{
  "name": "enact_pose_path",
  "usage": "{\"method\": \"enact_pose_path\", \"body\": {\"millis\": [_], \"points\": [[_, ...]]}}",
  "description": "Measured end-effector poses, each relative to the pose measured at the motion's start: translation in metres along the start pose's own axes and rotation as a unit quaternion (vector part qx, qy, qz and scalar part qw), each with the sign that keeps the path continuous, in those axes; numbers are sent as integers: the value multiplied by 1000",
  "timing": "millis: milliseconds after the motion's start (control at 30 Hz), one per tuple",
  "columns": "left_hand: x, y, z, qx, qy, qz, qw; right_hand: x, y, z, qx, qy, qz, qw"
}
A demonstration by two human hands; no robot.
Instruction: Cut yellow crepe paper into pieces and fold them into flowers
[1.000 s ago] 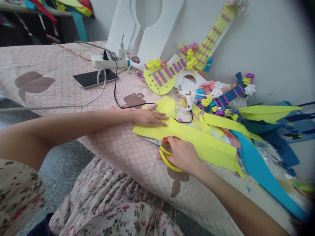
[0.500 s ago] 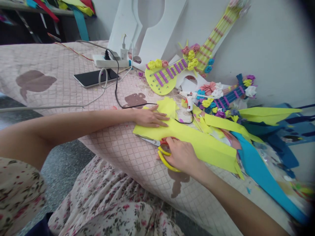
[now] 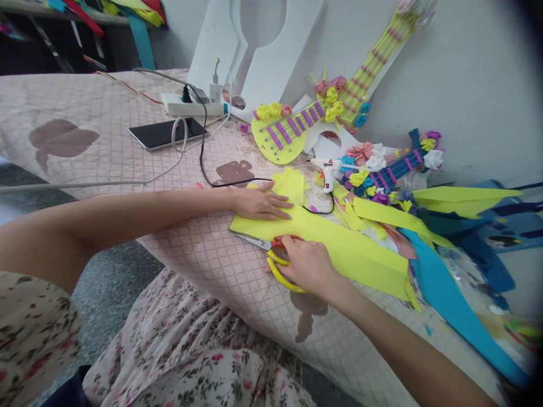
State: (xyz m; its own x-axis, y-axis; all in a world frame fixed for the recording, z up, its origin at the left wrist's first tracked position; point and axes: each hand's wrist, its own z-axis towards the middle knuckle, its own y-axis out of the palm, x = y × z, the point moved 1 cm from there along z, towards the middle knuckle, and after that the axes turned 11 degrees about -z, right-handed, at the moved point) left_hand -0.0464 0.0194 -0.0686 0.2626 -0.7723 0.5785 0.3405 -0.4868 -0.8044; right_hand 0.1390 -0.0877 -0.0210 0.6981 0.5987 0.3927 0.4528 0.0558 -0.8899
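A long yellow sheet [image 3: 356, 249], paper or thin felt, lies across the table's near side. My left hand [image 3: 261, 203] rests flat on its left end, fingers stretched out. Scissors [image 3: 282, 265] with red and yellow handles are in my right hand [image 3: 309, 265], whose fingers are wrapped through the loops. Their blades point left along the sheet's near left edge; part of one blade is hidden by the sheet. Just beyond my left hand lies a smaller yellow piece [image 3: 289, 183]. A white glue gun [image 3: 328, 172] stands behind the sheet.
A phone [image 3: 165, 134] and a power strip [image 3: 193, 106] with cables sit at the back left. A yellow toy guitar [image 3: 280, 141] and a blue one [image 3: 390, 172] with paper flowers lean behind. A blue strip [image 3: 453, 305] and yellow scraps lie at right.
My right hand and the scissors have shifted slightly left along the yellow sheet's near edge. My left hand stays flat on the sheet.
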Motion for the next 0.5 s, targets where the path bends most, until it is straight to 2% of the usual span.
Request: {"method": "enact_pose_path", "body": {"millis": [167,333,500], "points": [[-1,0,0,10,13,-6,1000,-1,1,2,17,6,1,1000],[1,0,0,-10,-8,6,1000,-4,3,5,34,-15,3,999],[2,0,0,-14,-4,18,1000,0,10,-12,44,-11,23,999]]}}
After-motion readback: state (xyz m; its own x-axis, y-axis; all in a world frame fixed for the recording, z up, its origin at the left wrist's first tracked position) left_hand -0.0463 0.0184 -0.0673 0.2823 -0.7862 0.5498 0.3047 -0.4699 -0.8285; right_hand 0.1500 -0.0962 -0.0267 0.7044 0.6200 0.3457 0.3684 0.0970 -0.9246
